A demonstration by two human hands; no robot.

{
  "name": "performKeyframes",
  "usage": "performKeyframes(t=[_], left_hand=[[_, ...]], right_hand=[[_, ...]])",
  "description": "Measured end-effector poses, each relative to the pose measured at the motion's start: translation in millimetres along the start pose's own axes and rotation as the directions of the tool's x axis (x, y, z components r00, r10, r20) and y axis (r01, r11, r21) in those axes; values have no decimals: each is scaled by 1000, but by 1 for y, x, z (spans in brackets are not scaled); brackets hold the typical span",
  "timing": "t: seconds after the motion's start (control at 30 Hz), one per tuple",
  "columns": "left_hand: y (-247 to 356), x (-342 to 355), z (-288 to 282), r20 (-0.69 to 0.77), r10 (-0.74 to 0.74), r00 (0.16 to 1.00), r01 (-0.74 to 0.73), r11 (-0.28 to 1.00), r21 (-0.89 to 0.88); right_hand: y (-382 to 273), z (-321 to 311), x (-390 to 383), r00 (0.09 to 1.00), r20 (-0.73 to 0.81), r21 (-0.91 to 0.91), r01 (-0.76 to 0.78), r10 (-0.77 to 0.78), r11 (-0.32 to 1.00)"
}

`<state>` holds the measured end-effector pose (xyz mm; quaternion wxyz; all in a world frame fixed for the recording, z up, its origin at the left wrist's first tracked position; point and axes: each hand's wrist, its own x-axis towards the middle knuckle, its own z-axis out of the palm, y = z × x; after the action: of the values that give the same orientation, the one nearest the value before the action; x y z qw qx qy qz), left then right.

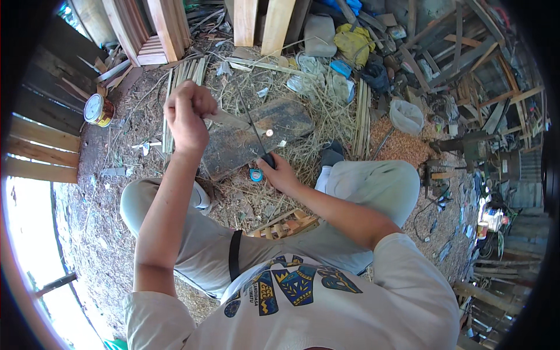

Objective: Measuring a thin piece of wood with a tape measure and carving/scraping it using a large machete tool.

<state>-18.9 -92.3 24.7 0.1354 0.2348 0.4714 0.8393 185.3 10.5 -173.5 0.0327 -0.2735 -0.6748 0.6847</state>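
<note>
My left hand [188,114] is closed in a pinch on one end of a thin pale strip of wood [229,119], held out to the right. Gripped by its black handle in my right hand [282,174] is a long narrow knife [257,136], its dark blade pointing away from me. The blade crosses the strip's far end and appears to touch it. Beneath both lies a broad, worn dark board [227,144] on the ground. A small round pale spot [269,133] shows on the board, right of the blade. Beside the board's near edge sits a blue tape measure [255,174].
A paint can [99,111] stands at left near upright planks. Ahead are timber posts [277,26], a grey jerrycan [319,35] and a yellow bag [354,45]. Wood shavings [402,143] pile at right beside a white sack [406,115]. Straw litters the ground.
</note>
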Motion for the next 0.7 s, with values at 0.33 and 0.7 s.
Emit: performKeyframes(t=[0.33,0.7], left_hand=[[-4,19,-7,5,53,999,-53,997,64],[-8,27,5,-74,23,997,-22,1000,11]], right_hand=[[-69,1,-3,991,-48,-202,113,-125,973],[-14,-10,11,999,-29,-227,-43,37,973]])
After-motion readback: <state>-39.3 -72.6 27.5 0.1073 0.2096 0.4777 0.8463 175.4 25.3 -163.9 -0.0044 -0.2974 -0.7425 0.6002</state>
